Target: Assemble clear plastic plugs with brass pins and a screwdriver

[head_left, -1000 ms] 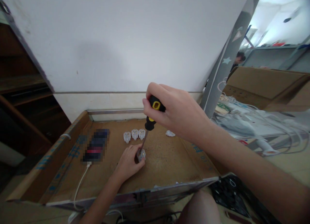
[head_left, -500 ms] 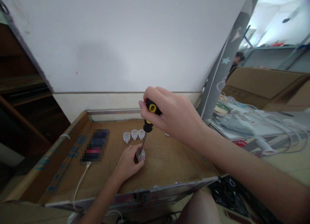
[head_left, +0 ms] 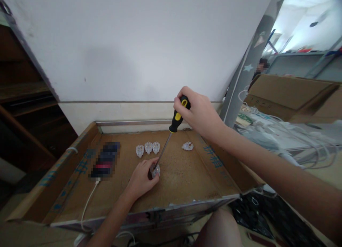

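Note:
My left hand (head_left: 140, 179) rests on a brown cardboard tray (head_left: 187, 179) and pinches a small clear plastic plug (head_left: 155, 171) upright against it. My right hand (head_left: 200, 113) is closed around the black and yellow handle of a screwdriver (head_left: 175, 123). The screwdriver leans to the right, and its metal tip sits on top of the plug. Three more clear plugs (head_left: 148, 148) stand in a row just behind my left hand. Another clear part (head_left: 187, 145) lies alone further right.
A blurred dark object (head_left: 104, 160) lies at the tray's left with a white cable (head_left: 88, 204) running to the front edge. A white wall stands behind. White cables (head_left: 280, 129) and cardboard boxes (head_left: 294, 93) fill the right. A person sits far back right.
My right hand has moved right and further away, so the screwdriver now leans more steeply to the right. Its tip stays on the plug. My left hand has not moved.

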The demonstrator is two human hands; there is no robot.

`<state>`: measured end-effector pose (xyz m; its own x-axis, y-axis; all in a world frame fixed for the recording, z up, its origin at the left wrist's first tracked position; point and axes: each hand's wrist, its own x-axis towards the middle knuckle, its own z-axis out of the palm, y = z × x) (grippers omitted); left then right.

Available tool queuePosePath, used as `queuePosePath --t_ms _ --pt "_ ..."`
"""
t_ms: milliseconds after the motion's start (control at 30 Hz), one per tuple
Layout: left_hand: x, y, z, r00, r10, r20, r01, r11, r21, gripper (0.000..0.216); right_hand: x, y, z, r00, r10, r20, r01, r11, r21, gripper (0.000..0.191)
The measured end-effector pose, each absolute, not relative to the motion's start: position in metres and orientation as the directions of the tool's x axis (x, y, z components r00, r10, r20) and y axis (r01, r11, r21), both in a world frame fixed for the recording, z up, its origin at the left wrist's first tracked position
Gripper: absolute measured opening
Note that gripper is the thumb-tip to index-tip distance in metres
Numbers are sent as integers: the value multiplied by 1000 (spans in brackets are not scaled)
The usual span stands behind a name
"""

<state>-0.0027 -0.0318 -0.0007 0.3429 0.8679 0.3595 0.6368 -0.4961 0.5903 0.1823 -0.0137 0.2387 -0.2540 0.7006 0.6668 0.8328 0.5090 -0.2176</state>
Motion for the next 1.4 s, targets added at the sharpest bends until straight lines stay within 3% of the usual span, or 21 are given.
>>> queuePosePath --t_ms 100,233,333,400,500,600,800,900,1067,1233,1400 --pt "-3 -31 -3 343 865 367 635 -501 588 44 181 -23 247 -353 714 604 811 555 -182 17" --pt "-4 -30 -6 357 862 358 639 -506 580 44 168 -50 264 -444 756 481 885 454 104 41" --pt "-3 -30 -5 367 865 342 649 -502 572 46 162 -60 275 -492 767 412 870 440 220 36" --pt "-3 -30 -4 367 869 331 658 -494 568 47 163 -60 281 -593 732 336 803 564 190 23" --pt "-2 -31 -1 365 871 328 655 -491 574 46 170 -53 287 -736 648 195 666 745 36 12" --pt "-2 -30 -1 363 866 343 640 -499 584 46 171 -46 288 -770 626 126 621 780 -76 9" --pt "-3 -29 -6 355 861 363 649 -507 567 47 160 -48 278 -676 644 359 680 732 -32 25" --pt "-3 -30 -5 347 847 403 665 -525 531 46 160 -52 280 -668 708 229 711 698 -85 29" --pt "-3 -30 -3 343 851 397 688 -516 511 45 169 -51 284 -662 704 256 744 657 118 14" --pt "-3 -30 -3 352 851 389 664 -520 537 47 173 -52 283 -688 704 176 709 704 -44 24" --pt "-3 -29 -3 358 850 387 656 -524 543 47 169 -57 283 -697 680 228 711 696 100 16"
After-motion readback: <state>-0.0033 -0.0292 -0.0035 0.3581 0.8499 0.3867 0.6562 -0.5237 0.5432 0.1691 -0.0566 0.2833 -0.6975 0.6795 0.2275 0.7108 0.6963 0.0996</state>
